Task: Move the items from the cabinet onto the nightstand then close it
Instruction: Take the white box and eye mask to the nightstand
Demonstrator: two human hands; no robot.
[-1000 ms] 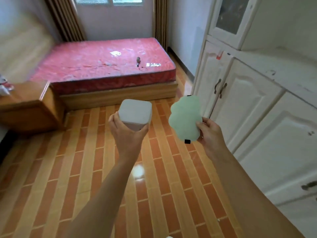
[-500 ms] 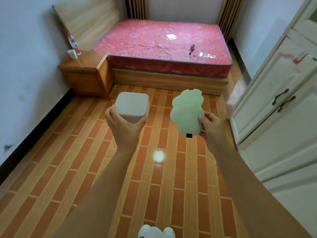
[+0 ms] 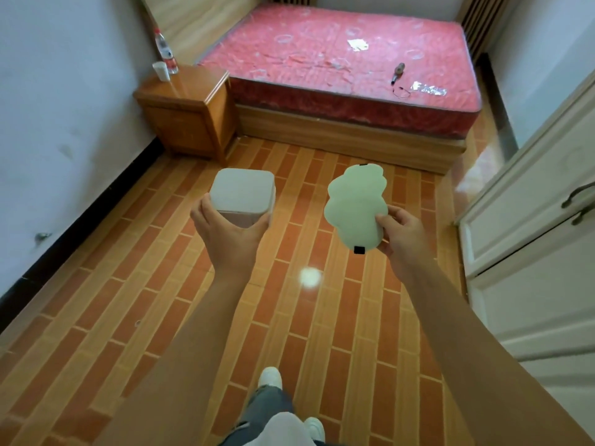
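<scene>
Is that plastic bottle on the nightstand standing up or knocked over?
Upright: the clear plastic bottle stands on the wooden nightstand, red cap on top.

Both arms extended toward 12 o'clock. Left hand (image 3: 230,235) cups box (image 3: 243,196) from below; right hand (image 3: 402,235) pinches pad (image 3: 355,204).

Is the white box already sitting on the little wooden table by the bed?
No, the white box is held up in the left hand above the floor, well short of the nightstand.
</scene>
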